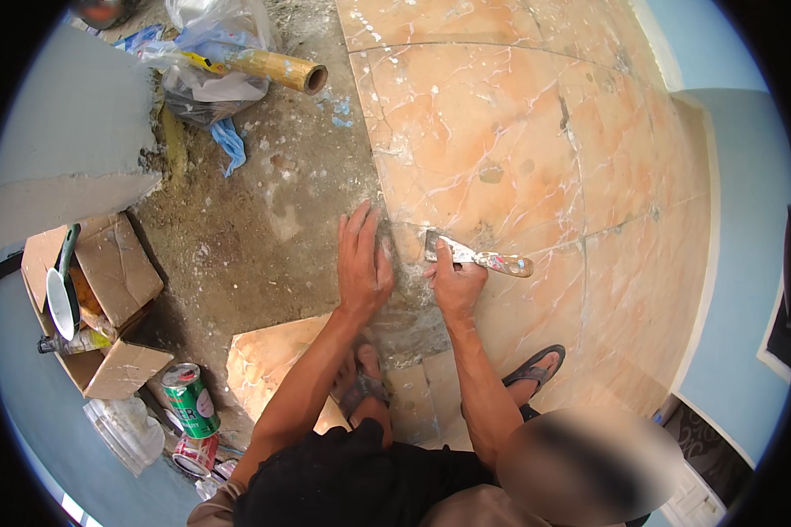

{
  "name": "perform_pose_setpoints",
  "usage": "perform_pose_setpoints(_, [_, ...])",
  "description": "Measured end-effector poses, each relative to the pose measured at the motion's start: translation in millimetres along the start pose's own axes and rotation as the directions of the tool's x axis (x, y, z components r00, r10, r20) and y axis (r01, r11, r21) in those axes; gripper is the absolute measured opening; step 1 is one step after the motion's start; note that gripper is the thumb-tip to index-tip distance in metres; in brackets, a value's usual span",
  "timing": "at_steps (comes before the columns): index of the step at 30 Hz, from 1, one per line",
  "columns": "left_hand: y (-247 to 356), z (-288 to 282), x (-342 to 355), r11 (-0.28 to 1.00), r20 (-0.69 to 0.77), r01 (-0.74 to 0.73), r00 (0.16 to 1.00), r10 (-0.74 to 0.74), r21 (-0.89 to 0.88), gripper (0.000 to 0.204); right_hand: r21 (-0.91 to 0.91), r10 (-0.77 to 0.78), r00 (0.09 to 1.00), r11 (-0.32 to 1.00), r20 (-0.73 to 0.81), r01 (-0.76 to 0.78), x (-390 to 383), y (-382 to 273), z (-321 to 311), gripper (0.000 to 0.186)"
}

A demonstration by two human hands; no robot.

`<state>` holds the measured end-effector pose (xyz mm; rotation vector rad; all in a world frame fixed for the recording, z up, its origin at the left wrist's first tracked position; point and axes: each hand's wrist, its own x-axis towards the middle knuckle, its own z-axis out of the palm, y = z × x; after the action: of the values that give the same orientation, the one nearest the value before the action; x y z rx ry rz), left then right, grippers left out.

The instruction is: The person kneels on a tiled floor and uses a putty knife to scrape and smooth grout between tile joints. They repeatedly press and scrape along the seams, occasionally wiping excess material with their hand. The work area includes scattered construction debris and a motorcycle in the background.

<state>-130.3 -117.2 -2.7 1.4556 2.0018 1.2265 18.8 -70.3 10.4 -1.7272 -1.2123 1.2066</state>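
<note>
A putty knife [504, 263] with a paint-spattered wooden handle is held in my right hand [457, 288]. Its flat metal blade points left, over the edge where the tiled floor [483, 114] meets bare concrete [264, 202]. Fingers and thumb of that hand close around the metal near the blade. To its left, my left hand [362, 263] lies palm down with fingers stretched out, on or just above the dusty concrete beside the tile edge; whether it presses down I cannot tell. Nothing shows in it. Pale dust and crumbs lie between the two hands.
At the left stands an open cardboard box [119, 272] with a ladle [60, 299] on it. Green [191, 404] and red [195, 452] cans sit below. A loose tile [268, 356] lies beside my left foot. Plastic bags [215, 88] and a bamboo tube [281, 70] lie farther off.
</note>
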Motion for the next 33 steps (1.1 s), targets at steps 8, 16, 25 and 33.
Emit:
perform_pose_setpoints(8, [2.5, -0.1, 3.0, 0.999, -0.014, 0.024, 1.000, -0.024, -0.030, 0.053, 0.039, 0.150, 0.988, 0.988, -0.049, -0.148, -4.8, -10.9, 8.1, 0.023])
perform_pose_setpoints(16, [1.3, 1.3, -0.3, 0.999, -0.010, 0.016, 1.000, -0.017, -0.029, 0.054, 0.065, 0.109, 0.987, 0.993, -0.119, -0.102, -4.1, -4.4, 4.0, 0.021])
perform_pose_setpoints(25, [1.0, 0.2, -0.8, 1.000, -0.003, 0.014, 1.000, -0.014, -0.022, 0.052, -0.024, 0.057, 0.998, 0.998, -0.029, -0.058, 0.5, 5.6, -1.3, 0.021])
perform_pose_setpoints(33, [0.3, -0.1, 3.5, 1.000, -0.014, 0.015, 1.000, -0.015, -0.023, 0.054, -0.041, 0.002, 1.000, 0.999, -0.006, -0.002, 4.7, -1.8, 8.0, 0.021])
